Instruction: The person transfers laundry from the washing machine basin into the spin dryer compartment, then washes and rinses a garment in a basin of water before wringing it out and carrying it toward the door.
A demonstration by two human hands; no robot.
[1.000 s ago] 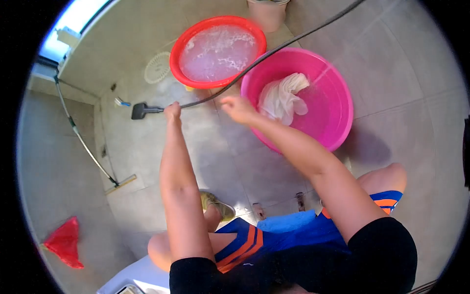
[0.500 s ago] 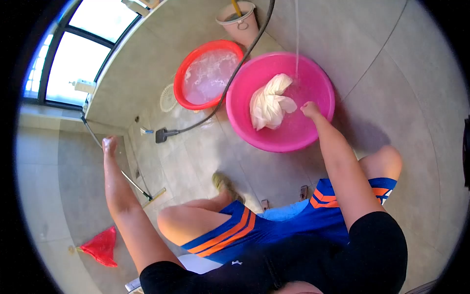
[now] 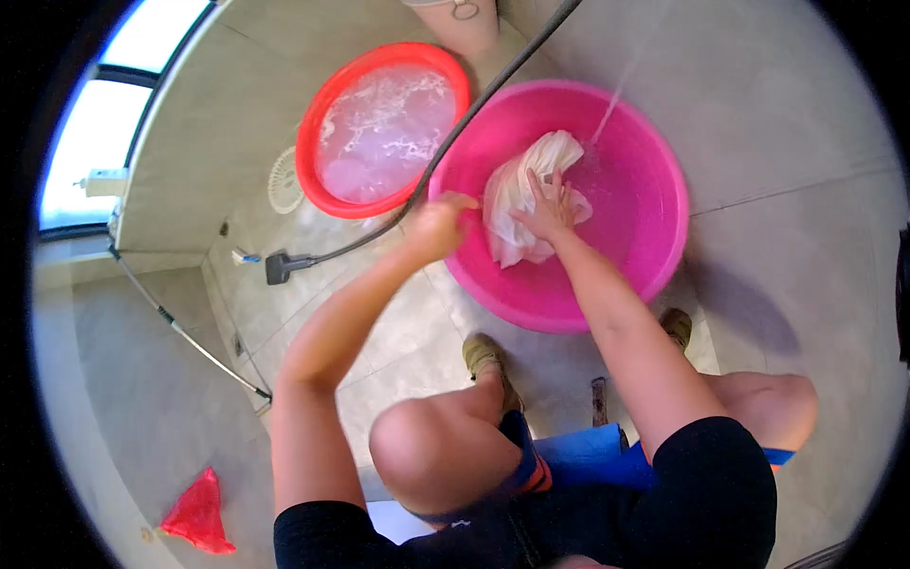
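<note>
Nearest, the grey tiled floor is brightly lit in patches, and a red cloth is seen at the lower left. Beyond the bent knees, olive shoes are planted just short of a pink basin. Above the basin's left rim the left hand is held, blurred; its fingers seem curled, but whether anything is gripped or the rim is touched cannot be told. Inside the basin, left of its middle, a bunched white cloth is laid, and on it the right hand is placed, palm down, with its fingers spread. Behind the cloth, the basin is met by a thin stream of water. Farther off, a red basin is filled with sudsy water, and its near edge is crossed by a dark hose. A pale bucket is set behind both basins, and the room is bounded at the far left by a bright window.
</note>
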